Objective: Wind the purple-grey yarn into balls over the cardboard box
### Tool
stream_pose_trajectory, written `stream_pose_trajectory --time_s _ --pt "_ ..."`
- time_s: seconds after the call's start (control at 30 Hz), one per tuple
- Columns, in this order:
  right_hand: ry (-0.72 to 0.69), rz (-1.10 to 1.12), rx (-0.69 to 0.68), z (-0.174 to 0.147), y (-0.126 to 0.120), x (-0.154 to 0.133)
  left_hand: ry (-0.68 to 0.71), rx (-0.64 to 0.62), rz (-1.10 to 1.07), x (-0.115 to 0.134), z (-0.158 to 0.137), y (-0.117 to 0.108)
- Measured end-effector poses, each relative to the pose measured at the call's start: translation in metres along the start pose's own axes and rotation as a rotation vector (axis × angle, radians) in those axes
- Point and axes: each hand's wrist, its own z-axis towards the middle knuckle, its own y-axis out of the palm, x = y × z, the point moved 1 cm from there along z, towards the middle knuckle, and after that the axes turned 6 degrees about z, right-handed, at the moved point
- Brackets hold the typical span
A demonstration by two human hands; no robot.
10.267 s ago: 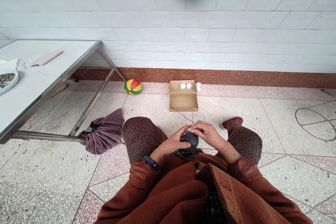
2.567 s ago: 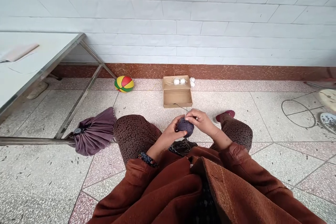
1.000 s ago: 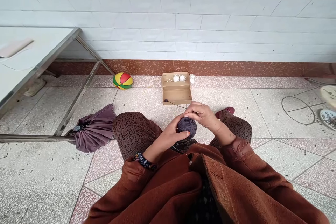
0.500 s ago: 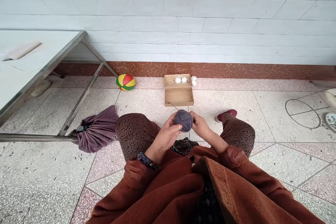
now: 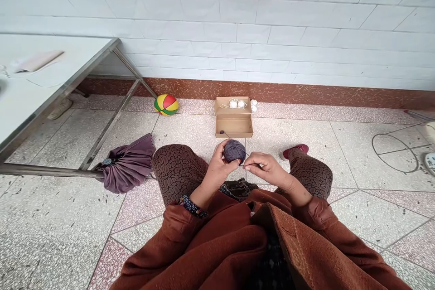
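Note:
A round ball of dark purple-grey yarn [image 5: 234, 151] is in my left hand [image 5: 217, 166], whose fingers and thumb close around its left and lower side. To the right of the ball my right hand [image 5: 267, 168] pinches a strand of the yarn, which spans the short gap between the two. From the top of the ball another strand runs to a small dark ball [image 5: 222, 132] inside the open cardboard box [image 5: 234, 135] on the floor. White yarn balls [image 5: 237, 103] lie at the box's lid, and more white ones [image 5: 253, 105] sit just right of it.
A metal-framed table [image 5: 78, 72] stands at the left, with a folded cloth on top. Beneath its edge lies a purple folded umbrella [image 5: 131, 163]. A coloured ball [image 5: 166, 105] rests near the tiled wall. At the far right is a round metal frame [image 5: 394, 153].
My right hand has come away from the yarn ball to the right and now pinches a strand. The left hand keeps the ball. The small dark ball in the box has come into sight.

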Motion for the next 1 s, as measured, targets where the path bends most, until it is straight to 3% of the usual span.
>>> stream_pose_trajectory --time_s 0.17,0.37,0.5,0.7,0.83,1.0 --pt "-0.098 -0.144 0.038 0.012 -0.015 0.002 0.003 -0.164 0.035 0.000 -0.004 0.003" --pt "-0.080 -0.143 0.094 0.021 -0.017 0.010 -0.178 -0.297 -0.277 0.006 -0.011 0.012" --pt "-0.070 -0.110 0.103 0.022 -0.013 0.011 -0.254 -0.286 -0.414 0.012 -0.012 0.018" --pt "-0.089 -0.136 0.087 0.020 -0.010 0.011 -0.268 -0.250 -0.352 0.008 -0.012 0.021" --pt "-0.072 -0.160 0.139 0.022 -0.012 0.014 -0.246 -0.362 -0.276 0.006 -0.015 0.021" --pt "0.027 -0.122 0.301 0.024 -0.011 0.031 -0.244 -0.462 -0.321 0.011 -0.019 0.021"
